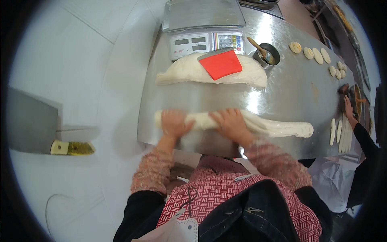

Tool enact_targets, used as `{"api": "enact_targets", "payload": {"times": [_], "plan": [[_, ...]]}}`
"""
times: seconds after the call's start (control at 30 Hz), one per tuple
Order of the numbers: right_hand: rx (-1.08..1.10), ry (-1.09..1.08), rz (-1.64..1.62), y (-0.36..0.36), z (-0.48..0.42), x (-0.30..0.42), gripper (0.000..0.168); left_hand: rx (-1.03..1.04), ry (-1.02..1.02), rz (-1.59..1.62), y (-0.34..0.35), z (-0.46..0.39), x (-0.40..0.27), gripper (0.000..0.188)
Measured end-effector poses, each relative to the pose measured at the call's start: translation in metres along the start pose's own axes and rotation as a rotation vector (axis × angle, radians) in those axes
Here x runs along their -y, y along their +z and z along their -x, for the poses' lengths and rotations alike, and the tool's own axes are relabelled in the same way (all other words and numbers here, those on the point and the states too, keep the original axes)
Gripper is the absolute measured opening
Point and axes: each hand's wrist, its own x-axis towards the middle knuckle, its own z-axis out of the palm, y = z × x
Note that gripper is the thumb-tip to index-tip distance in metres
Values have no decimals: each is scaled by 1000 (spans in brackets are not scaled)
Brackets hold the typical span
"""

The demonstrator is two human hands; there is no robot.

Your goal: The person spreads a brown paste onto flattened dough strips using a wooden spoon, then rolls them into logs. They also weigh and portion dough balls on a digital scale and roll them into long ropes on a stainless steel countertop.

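My left hand (176,122) is curled over the left part of a long, pale dough roll (278,127) on the steel table (302,87). Over the middle of the same roll lies my right hand (232,123). Both hands are slightly blurred, and their undersides are hidden. To the right, the roll stretches out creased and uneven, ending in a rounded tip. Beyond my hands sits a large dough slab (178,71). A dough scraper with a red handle part (221,65) and a grey blade rests on it.
A digital scale (189,45) stands behind the slab, beside a metal pot (262,63) holding a wooden-handled brush (256,44). Several dough pieces (318,56) and dough strips (333,131) lie rightward. Another person's hand (349,109) touches a bowl (357,103). A yellowish handle (72,148) is at left.
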Motion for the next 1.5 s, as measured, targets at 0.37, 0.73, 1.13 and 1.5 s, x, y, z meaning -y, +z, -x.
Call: {"api": "enact_targets", "payload": {"times": [0.37,0.73,1.13,1.5], "plan": [[-520,-291,-554,-13,59,-32,35,-140,44,-95,-28,4,81,36],[-301,391,113,-65,205,-213,45,206,599,158,18,-103,-235,49],[-571,327,290,-97,99,-264,75,-363,-267,-254,67,-101,-216,74],[-425,109,27,-58,222,-228,55,118,143,95,14,-31,-241,55]]}}
